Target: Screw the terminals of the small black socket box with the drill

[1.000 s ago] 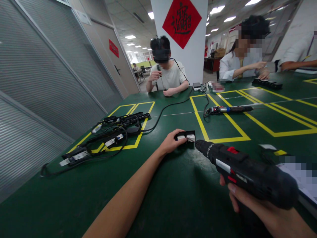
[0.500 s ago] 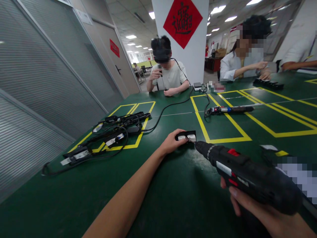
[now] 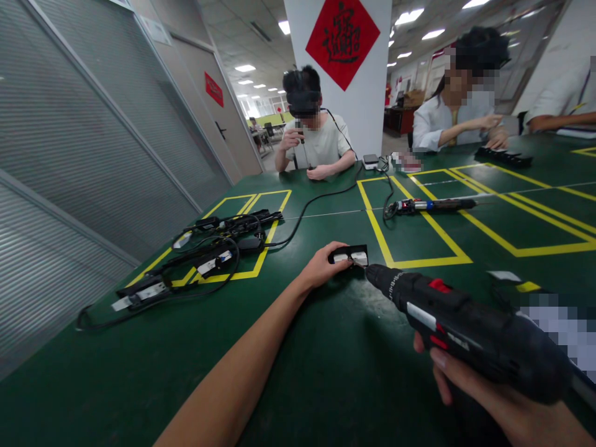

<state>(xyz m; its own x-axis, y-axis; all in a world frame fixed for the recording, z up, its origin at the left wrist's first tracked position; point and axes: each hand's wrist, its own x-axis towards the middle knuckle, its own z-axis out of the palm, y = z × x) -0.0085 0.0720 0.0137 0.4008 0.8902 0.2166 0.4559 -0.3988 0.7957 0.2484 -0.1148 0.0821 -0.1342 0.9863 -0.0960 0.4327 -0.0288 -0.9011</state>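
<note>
My left hand (image 3: 322,267) reaches forward and grips a small black part with white inserts (image 3: 350,255), holding it down on the green table (image 3: 326,372). My right hand (image 3: 484,397) is wrapped round the grip of a black cordless drill (image 3: 465,332) with red buttons. The drill's tip points at the small part's near right corner and touches or nearly touches it.
A pile of black power strips and cables (image 3: 205,254) lies to the left inside a yellow-taped box. A screwdriver-like tool (image 3: 433,205) lies farther back on the right. Across the table sit a person wearing a headset (image 3: 311,133) and other people (image 3: 460,105) at work.
The drill has moved a little forward and left, bringing its tip up to the small black part. My left hand has stayed on the part.
</note>
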